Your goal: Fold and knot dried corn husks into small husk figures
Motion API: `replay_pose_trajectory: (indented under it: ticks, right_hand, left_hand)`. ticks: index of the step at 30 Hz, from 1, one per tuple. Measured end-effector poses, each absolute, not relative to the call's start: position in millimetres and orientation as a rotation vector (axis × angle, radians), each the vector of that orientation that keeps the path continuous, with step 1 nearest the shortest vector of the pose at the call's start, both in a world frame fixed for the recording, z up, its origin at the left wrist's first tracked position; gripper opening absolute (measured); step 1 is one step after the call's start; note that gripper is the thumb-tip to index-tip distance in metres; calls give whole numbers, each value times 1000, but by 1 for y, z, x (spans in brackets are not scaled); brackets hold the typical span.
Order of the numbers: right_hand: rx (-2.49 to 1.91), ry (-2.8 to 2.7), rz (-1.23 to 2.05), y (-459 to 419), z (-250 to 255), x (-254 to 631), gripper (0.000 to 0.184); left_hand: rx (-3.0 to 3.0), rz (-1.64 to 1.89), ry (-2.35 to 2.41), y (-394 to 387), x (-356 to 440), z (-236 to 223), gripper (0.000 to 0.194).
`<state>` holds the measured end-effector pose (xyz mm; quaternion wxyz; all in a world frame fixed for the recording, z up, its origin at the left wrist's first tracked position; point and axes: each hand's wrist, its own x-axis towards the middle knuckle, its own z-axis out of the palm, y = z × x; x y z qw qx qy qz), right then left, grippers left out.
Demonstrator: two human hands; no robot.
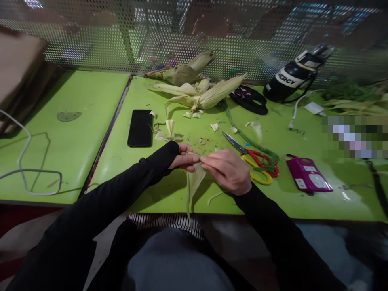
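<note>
Near the front edge of the green table, my left hand [185, 157] pinches a pale corn husk strip [196, 180] at its top end. The strip hangs down, with a thin tail over the table edge. My right hand [228, 170] is closed at the same end, thumb and fingertips meeting the left fingers. Scissors [257, 159] with red and yellow handles lie just right of my right hand, tangled with green string [239, 131]. Beyond my hands, a small shaped husk piece [169, 128] and cut husk scraps [214, 127] lie about.
A heap of corn husks [200, 91] lies at the back against a perforated metal screen [163, 36]. A black phone [140, 128] is left of my hands. To the right are a purple power adapter [309, 174], a black bottle [291, 76] and a white cable [298, 105].
</note>
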<state>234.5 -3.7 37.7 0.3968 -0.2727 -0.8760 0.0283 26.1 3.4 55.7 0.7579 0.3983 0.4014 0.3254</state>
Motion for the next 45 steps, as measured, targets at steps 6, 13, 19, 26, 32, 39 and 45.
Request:
replay_pose_trajectory:
  ticks: [6,13,19,26,32,39,45]
  right_hand:
    - [-1094,-1994,725,-3,40,225,13]
    - [-833,-2218,-8,-6,38,226,12]
    - [-954,-2114,423,-4,38,228,11]
    - [-942,-2132,189,-7,40,221,6]
    - [-922,-2089,414,-5,36,223,7]
    - [-1076,-1995,631,-6,38,220,10]
    - [-989,-2049,489,-6,37,222,3]
  left_hand:
    - [944,766,875,8,28,51,16]
    - [942,690,951,5,28,51,16]
    - [942,756,952,11,31,45,15]
    - [945,718,894,7,26,49,22]
    - [942,747,923,7,28,47,22]
    - [1032,756,883,8,26,41,28]
    - [1109,710,932,3,24,46,23]
